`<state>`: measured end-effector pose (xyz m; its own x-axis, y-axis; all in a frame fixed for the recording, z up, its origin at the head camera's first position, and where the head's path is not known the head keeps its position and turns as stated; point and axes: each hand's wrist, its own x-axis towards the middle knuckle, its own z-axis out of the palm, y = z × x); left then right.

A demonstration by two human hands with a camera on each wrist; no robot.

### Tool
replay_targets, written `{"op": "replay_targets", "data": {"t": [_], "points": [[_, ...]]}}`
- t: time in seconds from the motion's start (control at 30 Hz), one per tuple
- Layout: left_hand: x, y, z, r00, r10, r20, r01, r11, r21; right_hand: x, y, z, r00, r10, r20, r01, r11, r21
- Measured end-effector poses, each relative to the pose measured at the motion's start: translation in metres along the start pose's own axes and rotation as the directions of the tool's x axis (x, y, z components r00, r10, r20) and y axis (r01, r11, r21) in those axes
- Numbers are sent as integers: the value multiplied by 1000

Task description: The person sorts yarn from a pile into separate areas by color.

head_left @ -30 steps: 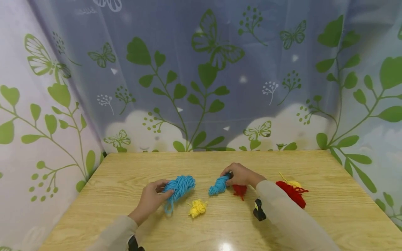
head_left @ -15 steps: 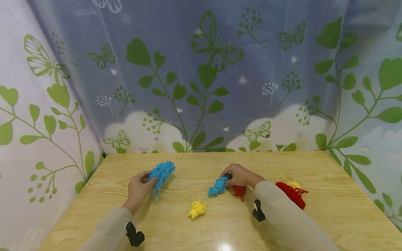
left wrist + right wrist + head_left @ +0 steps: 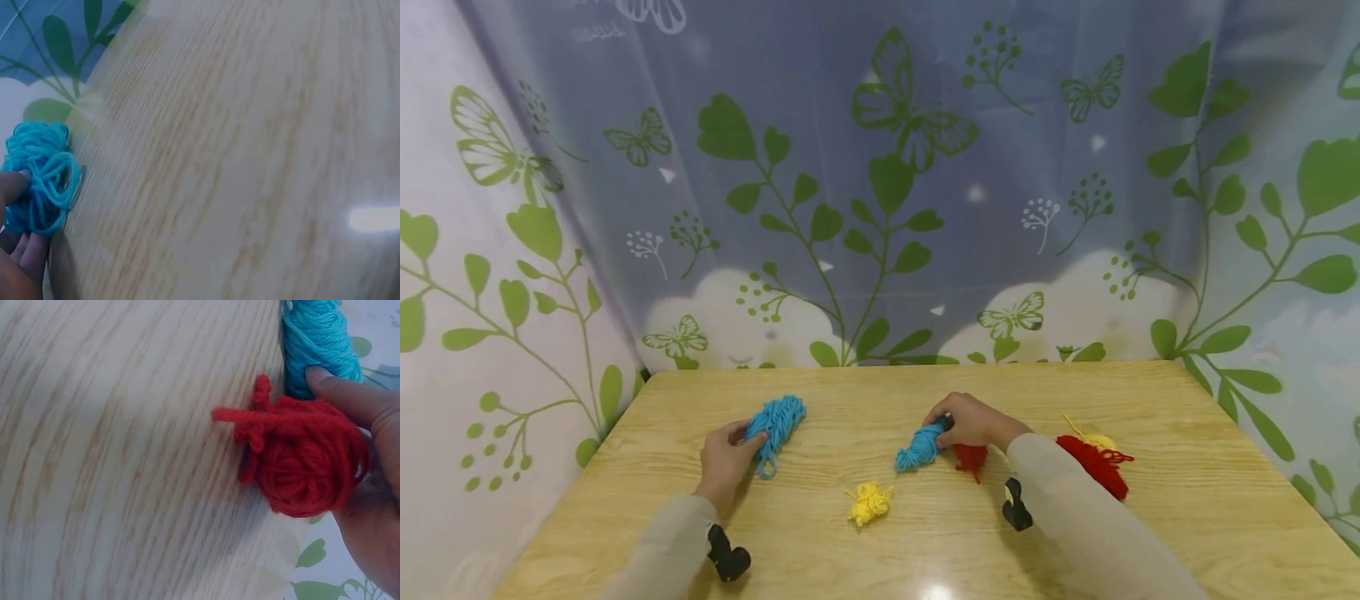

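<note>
At the left of the table, my left hand grips a large blue yarn bundle, thumb on its near side; the left wrist view shows the same bundle with a loop hanging from it. Right of centre, my right hand holds a smaller blue yarn bundle by its right end. A small red yarn ball lies just under that hand; in the right wrist view the red ball is beside the blue bundle, and my thumb presses on the blue yarn.
A small yellow yarn ball lies on the wooden table between the hands, towards the front. Beyond my right forearm are a larger red yarn bundle and some yellow yarn behind it. A patterned curtain hangs along the back edge.
My left hand has moved left with the large blue bundle, first away from the yellow ball, then slightly lower. The right hand has stayed on the smaller blue bundle.
</note>
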<state>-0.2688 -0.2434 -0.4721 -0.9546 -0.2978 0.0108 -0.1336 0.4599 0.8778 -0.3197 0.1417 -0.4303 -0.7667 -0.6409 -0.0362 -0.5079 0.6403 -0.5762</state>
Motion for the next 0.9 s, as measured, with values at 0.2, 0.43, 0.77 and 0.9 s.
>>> {"op": "replay_targets", "data": {"t": [0.2,0.43,0.77,0.9], "points": [[-1,-6,1,999,-49,5,49,996,-77,-1,0,2,1000,11,-1,-11,1000,2],[-2,-6,1,998,-63,-9,62,993,-96,2,1,0,1000,2,6,-2,1000,-1],[-4,-3,0,998,-65,-8,65,995,-72,4,-1,-1,1000,-9,14,9,1000,-12],[-3,-5,1,998,-62,-6,61,995,-76,5,-6,-1,1000,-3,-7,3,1000,30]]}}
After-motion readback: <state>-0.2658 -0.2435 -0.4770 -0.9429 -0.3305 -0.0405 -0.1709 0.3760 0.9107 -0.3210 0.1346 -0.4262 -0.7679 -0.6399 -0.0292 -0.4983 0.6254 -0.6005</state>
